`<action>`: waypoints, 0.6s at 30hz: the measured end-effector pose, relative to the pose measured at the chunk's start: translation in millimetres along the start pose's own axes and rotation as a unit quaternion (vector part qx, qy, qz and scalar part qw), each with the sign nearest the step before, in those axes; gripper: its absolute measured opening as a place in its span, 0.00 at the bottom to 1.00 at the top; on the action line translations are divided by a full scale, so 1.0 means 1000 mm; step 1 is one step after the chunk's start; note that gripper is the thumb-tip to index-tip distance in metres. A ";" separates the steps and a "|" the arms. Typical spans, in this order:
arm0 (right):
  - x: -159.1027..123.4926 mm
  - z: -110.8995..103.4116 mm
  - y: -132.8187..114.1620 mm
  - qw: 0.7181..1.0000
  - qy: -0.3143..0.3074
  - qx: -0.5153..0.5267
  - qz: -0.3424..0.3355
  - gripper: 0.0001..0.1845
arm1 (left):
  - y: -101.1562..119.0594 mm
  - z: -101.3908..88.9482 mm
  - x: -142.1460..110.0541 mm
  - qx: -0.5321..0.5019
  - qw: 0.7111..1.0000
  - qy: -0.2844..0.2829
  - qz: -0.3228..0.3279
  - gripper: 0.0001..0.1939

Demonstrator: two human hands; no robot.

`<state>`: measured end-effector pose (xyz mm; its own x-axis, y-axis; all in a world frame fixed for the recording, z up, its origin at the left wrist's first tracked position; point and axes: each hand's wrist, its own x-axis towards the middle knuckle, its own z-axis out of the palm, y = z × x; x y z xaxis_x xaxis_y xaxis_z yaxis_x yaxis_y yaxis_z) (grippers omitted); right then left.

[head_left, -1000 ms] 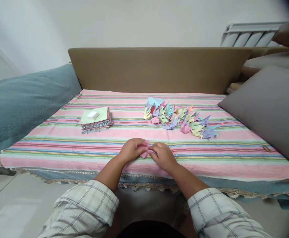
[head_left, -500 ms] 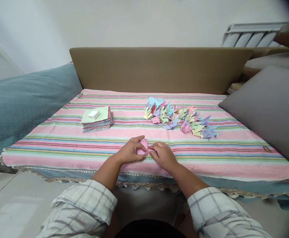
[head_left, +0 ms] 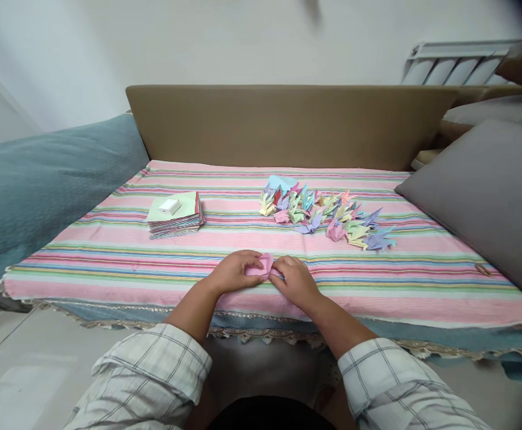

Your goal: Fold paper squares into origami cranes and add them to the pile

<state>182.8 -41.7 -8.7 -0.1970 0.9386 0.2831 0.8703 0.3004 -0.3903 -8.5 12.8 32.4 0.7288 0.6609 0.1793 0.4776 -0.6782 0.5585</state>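
Observation:
Between my hands is a partly folded piece of pink origami paper (head_left: 264,264), close to the front of the striped cloth. My left hand (head_left: 238,270) grips its left side, with fingers over the top and the thumb along the near edge. At the right side, my right hand (head_left: 294,278) pinches a narrow end of the same paper between thumb and fingers. My fingers cover parts of the paper, so its full shape is hidden.
Many-coloured folded paper cranes (head_left: 332,218) lie in a cluster beyond my right hand. A stack of square paper (head_left: 174,227) with a small white box (head_left: 170,206) on top sits at the left. A grey cushion (head_left: 485,191) leans at right on the striped cloth (head_left: 108,263).
The pink paper has tilted and its upper flap now stands up more toward the right. My left fingers have drawn in lower around it; my right hand has hardly moved.

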 end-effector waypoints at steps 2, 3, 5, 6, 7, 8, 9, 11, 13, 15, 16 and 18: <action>0.000 0.000 0.000 1.000 -0.001 -0.002 -0.001 0.12 | -0.002 0.001 0.000 0.007 1.000 0.007 0.000 0.16; 0.000 0.001 0.000 1.000 0.001 -0.001 -0.002 0.12 | -0.003 0.001 0.000 0.011 1.000 0.009 0.000 0.17; 0.000 0.001 0.001 1.000 0.006 0.004 -0.006 0.12 | -0.006 0.002 0.000 0.010 1.000 0.008 0.001 0.20; 0.001 0.002 0.002 1.000 0.008 0.006 -0.008 0.11 | -0.007 0.003 0.000 0.006 1.000 0.006 0.004 0.21; 0.001 0.002 0.002 1.000 0.010 0.009 -0.010 0.11 | -0.008 0.003 0.001 0.002 1.000 0.005 0.006 0.23; 0.001 0.002 0.002 1.000 0.011 0.014 -0.012 0.10 | -0.009 0.003 0.001 -0.002 1.000 0.004 0.009 0.24; 0.001 0.001 0.003 1.000 0.013 0.021 -0.013 0.09 | -0.009 0.004 0.001 -0.005 1.000 0.004 0.011 0.25; 0.002 -0.002 0.002 0.999 0.017 0.041 -0.013 0.09 | -0.010 0.005 0.002 -0.003 1.000 0.001 0.017 0.24; 0.001 -0.005 0.002 0.997 0.024 0.069 -0.002 0.09 | -0.009 0.006 0.002 0.006 1.000 -0.002 0.020 0.23; 0.001 -0.008 0.004 0.993 0.029 0.110 0.023 0.10 | -0.007 0.007 0.003 0.019 1.000 0.001 0.016 0.22; 0.001 -0.009 0.005 0.989 0.030 0.136 0.038 0.11 | -0.005 0.007 0.003 0.026 1.000 0.006 0.011 0.21; 0.000 -0.010 0.010 0.977 0.028 0.200 0.064 0.12 | -0.002 0.009 0.004 0.042 0.999 0.016 0.004 0.20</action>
<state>196.1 -40.2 -3.4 -0.0637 0.9655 0.2524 0.6384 0.2339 -0.7333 -2.2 13.8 25.2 0.7176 0.6641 0.2097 0.5122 -0.7073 0.4873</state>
